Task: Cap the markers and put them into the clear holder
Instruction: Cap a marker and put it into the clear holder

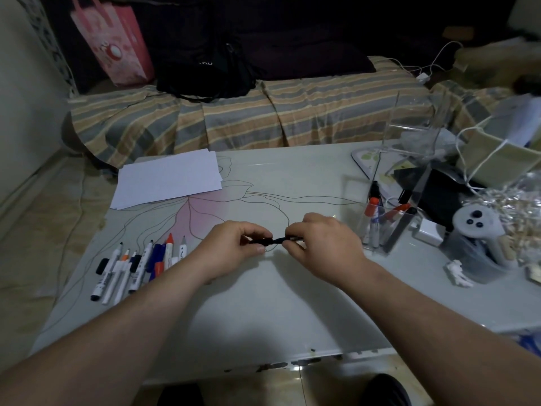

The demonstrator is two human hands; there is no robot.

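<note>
— What are the hands doing?
— The left hand [234, 244] and right hand [319, 244] each pinch one end of a black marker [273, 241], held level just above the desk [263, 303].
— And the clear holder [383, 221]?
— Just right of the right hand, with several capped markers standing inside.
— The rest?
— A row of loose markers [131, 265] lies left of the left hand, near white paper sheets [168, 177].
</note>
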